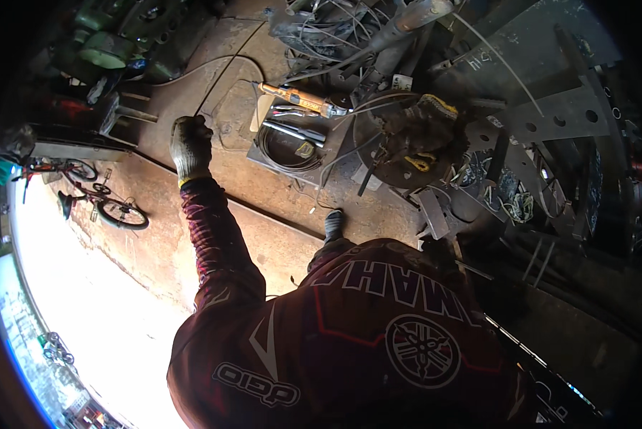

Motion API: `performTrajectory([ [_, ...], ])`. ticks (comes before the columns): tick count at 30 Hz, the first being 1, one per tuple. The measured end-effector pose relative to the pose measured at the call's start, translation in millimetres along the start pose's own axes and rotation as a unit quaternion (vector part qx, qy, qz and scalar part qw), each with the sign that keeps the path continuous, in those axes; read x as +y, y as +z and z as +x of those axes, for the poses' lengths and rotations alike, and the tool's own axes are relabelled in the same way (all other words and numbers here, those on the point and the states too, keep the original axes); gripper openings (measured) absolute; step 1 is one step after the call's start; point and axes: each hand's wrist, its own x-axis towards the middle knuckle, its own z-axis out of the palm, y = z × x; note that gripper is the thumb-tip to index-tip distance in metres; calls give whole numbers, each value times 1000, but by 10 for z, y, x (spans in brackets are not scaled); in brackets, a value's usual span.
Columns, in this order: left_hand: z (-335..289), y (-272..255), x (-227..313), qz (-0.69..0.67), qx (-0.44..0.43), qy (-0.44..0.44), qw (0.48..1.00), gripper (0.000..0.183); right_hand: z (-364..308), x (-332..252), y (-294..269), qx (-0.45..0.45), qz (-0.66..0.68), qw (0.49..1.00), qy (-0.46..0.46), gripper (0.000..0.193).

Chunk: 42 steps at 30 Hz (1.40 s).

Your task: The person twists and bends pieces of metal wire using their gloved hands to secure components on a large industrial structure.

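Left hand (190,146), gloved, clenched around a thin wire (221,75) at ten o'clock, apparently drawing it clear. Right hand out of sight; grip impossible to tell. Next, probably a steady pull. Tool tray (292,139) at twelve, scrap metal (435,143) crowding two o'clock, bicycle (106,204) at nine.

Your left hand (190,145) is raised over the floor (192,236), closed on a thin wire (224,71) running away from you. Right of it a cable coil (286,154) lies on a flat plate (335,150) (tools beside it). Further right sits a scrap-metal heap (478,143). Two bicycles (99,196) stand far left.
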Motion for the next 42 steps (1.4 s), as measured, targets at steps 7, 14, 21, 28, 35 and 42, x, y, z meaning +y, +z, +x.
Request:
performTrajectory([
  [7, -659, 245, 761, -305, -219, -122, 919, 19, 55, -312, -50, 46, -223, 965, -128, 15],
  [14, -1200, 1456, 1332, -177, -403, -238, 866, 9, -428, -1668, -364, 61, 159, 955, -244, 33],
  [21, -2288, 3264, 650, -25, -609, -141, 780, 11, -1084, -1939, -669, 109, 499, 824, -244, 32],
  [28, -3364, 4135, 87, 99, -675, -247, 688, 10, -836, -660, -434, 187, 685, 696, -106, 43],
  [35, -3948, 4346, -923, 258, -696, -51, 668, 20, 133, 454, -203, 444, 103, 857, -242, 21],
  [42, -4133, 4068, -974, 381, -582, -124, 707, 56, 1588, 1308, -936, 210, -49, 971, -101, 31],
])
